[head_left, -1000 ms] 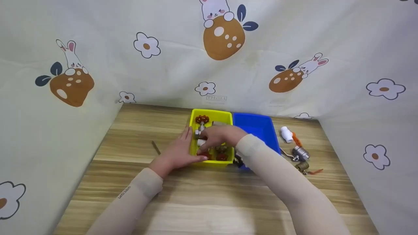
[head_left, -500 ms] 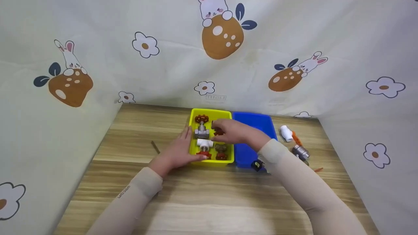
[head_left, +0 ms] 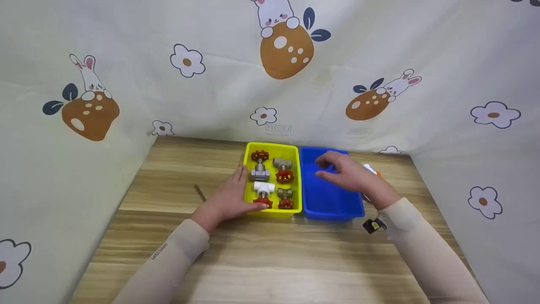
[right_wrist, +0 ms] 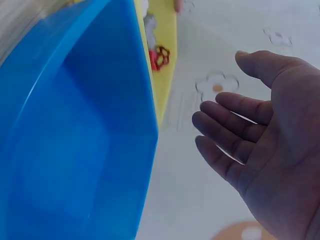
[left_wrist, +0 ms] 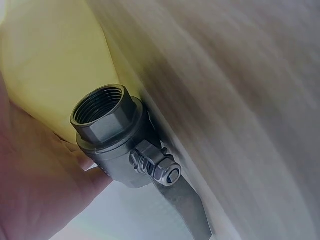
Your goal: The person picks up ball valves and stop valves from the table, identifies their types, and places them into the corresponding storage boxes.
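My left hand [head_left: 230, 196] lies along the left wall of the yellow bin [head_left: 270, 149], fingers straight, thumb across its near left corner. Inside the bin are several handwheel valves: a grey gate valve [head_left: 260, 173], a white plastic valve [head_left: 263, 187], a dull metal valve [head_left: 283, 164] and a small brass one [head_left: 285, 194]. Above the blue bin [head_left: 333, 200] hangs my right hand [head_left: 354, 174], holding nothing, fingers loosely bent and thumb apart. Close by my left hand, the left wrist view has a steel ball valve [left_wrist: 117, 150]; only its lever [head_left: 200, 193] shows in the head view.
Both bins stand side by side on the wooden table [head_left: 270, 261], near the patterned cloth wall [head_left: 219, 97]. Right of the blue bin, a white valve [head_left: 369, 169] shows partly behind my right hand. A black wrist camera [head_left: 373, 226] hangs at my right sleeve.
My right hand has drawn rightward out of the yellow bin to above the blue bin, uncovering the valves and covering much of those on the right. The left hand has stayed put.
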The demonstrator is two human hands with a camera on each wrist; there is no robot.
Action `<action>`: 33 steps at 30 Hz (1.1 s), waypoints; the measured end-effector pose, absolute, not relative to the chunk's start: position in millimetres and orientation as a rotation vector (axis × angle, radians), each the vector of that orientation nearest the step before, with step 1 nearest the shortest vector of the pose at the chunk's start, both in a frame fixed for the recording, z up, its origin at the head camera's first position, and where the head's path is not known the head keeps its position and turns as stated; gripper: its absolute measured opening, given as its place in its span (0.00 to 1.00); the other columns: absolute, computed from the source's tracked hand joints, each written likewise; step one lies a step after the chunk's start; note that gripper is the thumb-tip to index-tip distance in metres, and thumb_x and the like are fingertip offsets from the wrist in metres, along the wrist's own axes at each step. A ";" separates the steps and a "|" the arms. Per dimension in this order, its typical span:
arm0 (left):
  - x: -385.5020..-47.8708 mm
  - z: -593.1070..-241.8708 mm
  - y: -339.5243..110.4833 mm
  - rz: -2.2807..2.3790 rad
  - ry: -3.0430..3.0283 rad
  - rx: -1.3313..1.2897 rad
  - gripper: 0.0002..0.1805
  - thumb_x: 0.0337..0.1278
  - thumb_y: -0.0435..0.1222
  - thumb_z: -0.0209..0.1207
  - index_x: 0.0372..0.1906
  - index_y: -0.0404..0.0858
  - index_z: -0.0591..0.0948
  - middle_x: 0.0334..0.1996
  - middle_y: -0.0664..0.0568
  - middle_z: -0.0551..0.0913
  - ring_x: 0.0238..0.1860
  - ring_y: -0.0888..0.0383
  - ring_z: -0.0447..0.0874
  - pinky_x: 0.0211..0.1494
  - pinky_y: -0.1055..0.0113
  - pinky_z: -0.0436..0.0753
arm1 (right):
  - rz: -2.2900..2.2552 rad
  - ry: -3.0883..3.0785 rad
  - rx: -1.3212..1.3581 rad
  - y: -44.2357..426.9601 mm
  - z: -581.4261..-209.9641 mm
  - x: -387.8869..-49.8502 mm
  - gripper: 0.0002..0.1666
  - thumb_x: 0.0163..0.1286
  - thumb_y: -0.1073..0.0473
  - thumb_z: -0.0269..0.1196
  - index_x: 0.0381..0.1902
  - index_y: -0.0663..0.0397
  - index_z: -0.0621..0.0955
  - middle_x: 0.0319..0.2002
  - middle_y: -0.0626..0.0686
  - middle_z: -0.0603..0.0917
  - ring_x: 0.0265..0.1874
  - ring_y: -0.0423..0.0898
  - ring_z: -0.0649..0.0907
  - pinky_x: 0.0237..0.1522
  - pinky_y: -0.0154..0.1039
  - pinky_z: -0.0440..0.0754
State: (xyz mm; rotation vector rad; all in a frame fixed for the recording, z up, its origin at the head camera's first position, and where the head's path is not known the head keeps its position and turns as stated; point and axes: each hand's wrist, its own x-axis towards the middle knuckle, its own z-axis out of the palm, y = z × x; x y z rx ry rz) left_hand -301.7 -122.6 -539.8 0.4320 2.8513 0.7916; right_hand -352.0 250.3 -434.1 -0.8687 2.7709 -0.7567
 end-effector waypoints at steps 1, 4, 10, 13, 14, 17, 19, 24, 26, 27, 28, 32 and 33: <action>-301.3 -539.0 -122.5 0.792 2.851 0.430 0.80 0.51 0.83 0.63 0.92 0.38 0.41 0.91 0.40 0.36 0.88 0.35 0.47 0.86 0.40 0.60 | -0.789 2.779 -0.836 257.6 -434.0 -351.4 0.26 0.82 0.48 0.69 0.67 0.58 0.83 0.60 0.61 0.87 0.58 0.58 0.85 0.65 0.63 0.84; -301.1 -538.2 -122.7 0.787 2.854 0.431 0.80 0.51 0.82 0.63 0.92 0.38 0.41 0.91 0.40 0.35 0.88 0.35 0.47 0.86 0.40 0.60 | -0.861 2.819 -0.738 277.9 -434.1 -351.0 0.25 0.83 0.49 0.69 0.66 0.61 0.83 0.58 0.61 0.87 0.58 0.59 0.85 0.65 0.64 0.84; -301.4 -539.7 -123.4 0.771 2.862 0.439 0.80 0.51 0.82 0.63 0.92 0.37 0.41 0.91 0.39 0.36 0.88 0.35 0.47 0.85 0.38 0.60 | -0.948 2.954 -0.526 313.8 -442.6 -360.4 0.24 0.85 0.53 0.66 0.64 0.68 0.82 0.56 0.66 0.87 0.55 0.62 0.86 0.60 0.62 0.86; -300.9 -539.9 -123.7 0.785 2.862 0.435 0.79 0.52 0.81 0.65 0.92 0.37 0.41 0.91 0.39 0.37 0.88 0.34 0.47 0.85 0.38 0.60 | -0.967 3.003 -0.395 328.2 -449.1 -366.3 0.24 0.85 0.54 0.65 0.63 0.71 0.81 0.55 0.68 0.86 0.55 0.65 0.86 0.59 0.63 0.85; -300.7 -539.9 -124.0 0.789 2.861 0.434 0.79 0.52 0.81 0.65 0.92 0.37 0.41 0.91 0.39 0.37 0.88 0.34 0.47 0.85 0.38 0.60 | -0.965 3.015 -0.362 332.6 -451.6 -368.1 0.24 0.84 0.55 0.65 0.63 0.72 0.81 0.55 0.70 0.85 0.55 0.66 0.85 0.60 0.64 0.84; -300.4 -540.4 -124.4 0.792 2.858 0.433 0.79 0.53 0.80 0.65 0.92 0.37 0.41 0.91 0.39 0.36 0.88 0.34 0.47 0.85 0.38 0.60 | -0.931 3.047 -0.292 345.2 -459.7 -373.6 0.26 0.83 0.55 0.65 0.62 0.76 0.80 0.55 0.73 0.83 0.55 0.68 0.83 0.62 0.66 0.81; -300.7 -540.8 -124.5 0.787 2.854 0.434 0.79 0.53 0.81 0.65 0.92 0.37 0.41 0.91 0.39 0.36 0.88 0.34 0.47 0.85 0.38 0.60 | -0.898 3.062 -0.246 353.1 -465.0 -376.8 0.28 0.82 0.55 0.65 0.62 0.79 0.79 0.56 0.76 0.81 0.55 0.69 0.81 0.63 0.68 0.80; -301.2 -539.7 -123.8 0.792 2.842 0.436 0.79 0.53 0.80 0.65 0.92 0.36 0.41 0.91 0.38 0.38 0.88 0.33 0.50 0.84 0.36 0.62 | -0.796 3.081 -0.113 368.9 -476.7 -382.4 0.38 0.82 0.49 0.65 0.66 0.83 0.74 0.63 0.81 0.76 0.62 0.75 0.78 0.67 0.71 0.76; -301.3 -539.3 -123.5 0.789 2.837 0.434 0.79 0.53 0.80 0.65 0.92 0.36 0.41 0.91 0.37 0.39 0.88 0.33 0.50 0.84 0.36 0.63 | -0.770 3.063 -0.044 374.5 -481.4 -383.9 0.42 0.82 0.46 0.64 0.69 0.83 0.71 0.66 0.81 0.72 0.65 0.76 0.76 0.69 0.71 0.75; -301.4 -539.4 -123.4 0.789 2.836 0.435 0.79 0.53 0.80 0.65 0.91 0.36 0.41 0.91 0.37 0.39 0.87 0.33 0.50 0.84 0.36 0.63 | -0.762 3.050 -0.010 377.4 -484.0 -384.6 0.44 0.82 0.45 0.64 0.70 0.83 0.69 0.67 0.82 0.71 0.66 0.76 0.75 0.69 0.71 0.75; -301.7 -539.7 -123.2 0.785 2.835 0.432 0.79 0.53 0.80 0.65 0.92 0.37 0.40 0.91 0.38 0.39 0.88 0.33 0.50 0.84 0.36 0.64 | -0.756 3.037 0.020 380.1 -486.5 -385.5 0.45 0.82 0.44 0.64 0.71 0.83 0.68 0.68 0.82 0.69 0.67 0.76 0.75 0.70 0.71 0.74; -302.4 -540.7 -123.0 0.790 2.833 0.428 0.79 0.52 0.81 0.65 0.92 0.37 0.41 0.91 0.39 0.37 0.88 0.34 0.50 0.84 0.37 0.64 | -0.732 2.982 0.101 390.0 -496.1 -389.9 0.52 0.81 0.39 0.65 0.73 0.85 0.65 0.70 0.83 0.68 0.66 0.75 0.74 0.71 0.70 0.74; -302.6 -540.7 -122.8 0.794 2.833 0.426 0.79 0.52 0.81 0.65 0.92 0.38 0.41 0.91 0.39 0.37 0.88 0.34 0.50 0.84 0.38 0.64 | -0.730 2.967 0.117 392.3 -498.1 -391.3 0.54 0.81 0.38 0.65 0.74 0.85 0.64 0.70 0.83 0.68 0.65 0.74 0.74 0.72 0.70 0.73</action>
